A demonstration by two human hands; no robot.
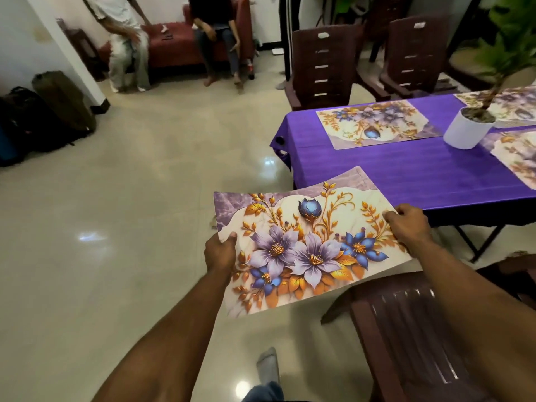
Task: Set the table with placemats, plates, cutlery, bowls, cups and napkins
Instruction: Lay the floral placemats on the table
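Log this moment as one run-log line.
step: placing floral placemat | left hand: holding it | right hand: holding it | purple-clothed table: three mats laid

No text, label or number is legible anywhere — only floral patterns, nothing to read.

A white potted plant (467,129) on the purple tablecloth (406,172); brown chairs (323,68) beside it.

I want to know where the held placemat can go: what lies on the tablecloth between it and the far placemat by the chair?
Only bare purple tablecloth lies between the held placemat and the far placemat, in the head view.
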